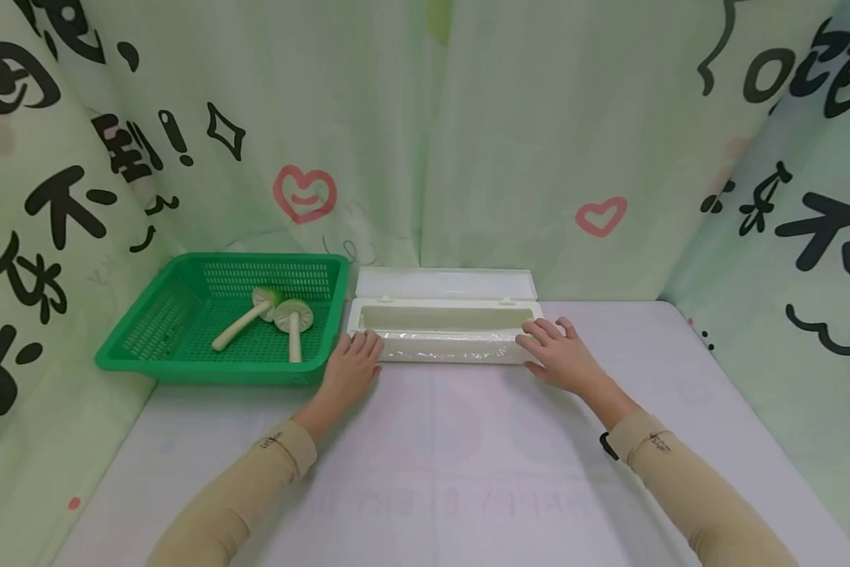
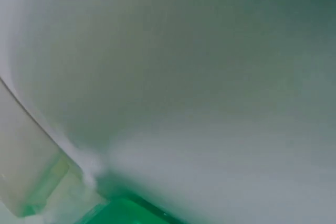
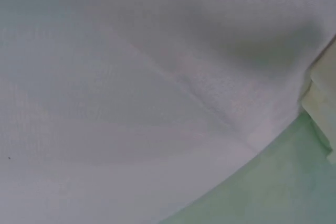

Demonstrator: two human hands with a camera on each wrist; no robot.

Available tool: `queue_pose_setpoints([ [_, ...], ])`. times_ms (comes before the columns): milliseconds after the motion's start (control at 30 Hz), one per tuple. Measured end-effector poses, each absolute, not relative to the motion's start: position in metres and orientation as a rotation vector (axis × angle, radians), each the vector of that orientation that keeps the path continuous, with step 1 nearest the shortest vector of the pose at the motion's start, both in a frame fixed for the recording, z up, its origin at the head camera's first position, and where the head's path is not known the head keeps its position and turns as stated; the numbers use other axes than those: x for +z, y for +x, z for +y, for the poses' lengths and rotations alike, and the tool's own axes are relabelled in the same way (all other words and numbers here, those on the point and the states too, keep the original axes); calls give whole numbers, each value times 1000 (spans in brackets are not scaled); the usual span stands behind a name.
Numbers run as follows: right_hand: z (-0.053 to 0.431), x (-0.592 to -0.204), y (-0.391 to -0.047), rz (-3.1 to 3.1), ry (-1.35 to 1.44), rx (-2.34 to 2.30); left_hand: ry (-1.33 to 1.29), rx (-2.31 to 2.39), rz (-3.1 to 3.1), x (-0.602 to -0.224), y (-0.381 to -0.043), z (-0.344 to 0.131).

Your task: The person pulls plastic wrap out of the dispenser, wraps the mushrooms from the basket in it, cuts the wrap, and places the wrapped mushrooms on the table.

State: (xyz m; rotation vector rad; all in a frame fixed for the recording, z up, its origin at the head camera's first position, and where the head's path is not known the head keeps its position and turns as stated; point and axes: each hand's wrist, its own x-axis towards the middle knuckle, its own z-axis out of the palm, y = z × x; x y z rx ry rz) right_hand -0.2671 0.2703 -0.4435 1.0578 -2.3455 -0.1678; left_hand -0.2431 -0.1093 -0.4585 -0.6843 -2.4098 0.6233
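A long white box [image 1: 453, 346] stands on the table with its hinged lid [image 1: 446, 283] tipped back and its inside showing. Its front looks glossy, as if covered by clear film. My left hand [image 1: 352, 366] grips the box's left front corner, fingers over the edge and thumb low in front. At the right end my right hand [image 1: 562, 358] holds the other corner, fingers bent on the top edge and thumb below. The wrist views catch only parts of the box, a corner [image 2: 26, 166] on the left and an edge [image 3: 323, 98] on the right; neither shows the hands.
Left of the box sits a green plastic basket [image 1: 226, 374], close to my left hand. In it lie two mushroom-shaped items [image 1: 243, 323] with pale stalks. The table [image 1: 432, 472] has a white cloth, and a printed pale green curtain [image 1: 481, 157] hangs behind.
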Motion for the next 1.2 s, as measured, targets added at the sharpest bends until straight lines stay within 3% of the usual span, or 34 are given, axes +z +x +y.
queue_pose_setpoints([
  [333, 268, -454, -273, -2203, 1037, -133, -612, 880, -2405, -468, -253, -103],
  [800, 265, -456, -275, -2028, 904, -124, -647, 686, -2237, -465, -252, -107],
  [1200, 268, -449, -270, -1979, 962, -94, -631, 448, -2100, -453, -253, -116],
])
